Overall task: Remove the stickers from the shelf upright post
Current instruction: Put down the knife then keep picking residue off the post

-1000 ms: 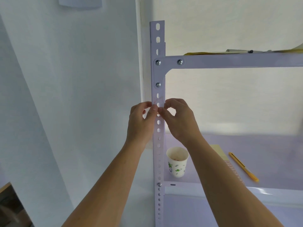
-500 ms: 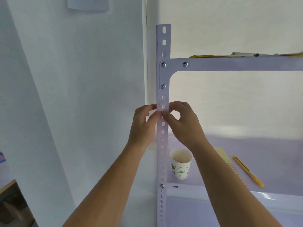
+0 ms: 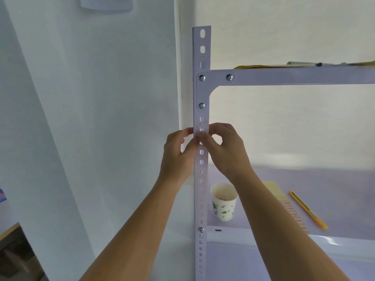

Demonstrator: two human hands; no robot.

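**Sticker peel in progress on the upright post, edge not yet confirmed free**

Step in hand: working loose one sticker [image 3: 200,125], a pale patch with faint pink marks. It sits on the front face of the upright post [image 3: 201,94], just below the lower bracket bolt.

The left hand [image 3: 177,157] and right hand [image 3: 228,153] meet at the post from either side. Their fingers [image 3: 215,127] are curled tight. The thumb tips press together on the sticker's lower part and the forefingers hook round the post's edges, pinching it. Whether a corner has lifted cannot be told, as the thumbs cover it.

Judgement: the next move calls for a nail under the lower edge, then a slow pull along the post so the film does not tear.

Against the earlier frames, both hands remain at the same height under the bolt. The sticker's reddish lower border, visible half a second ago, is now hidden under the thumbs. The sticker is still on the post.

A paper cup [image 3: 224,202] stands on the lower shelf [image 3: 334,185].
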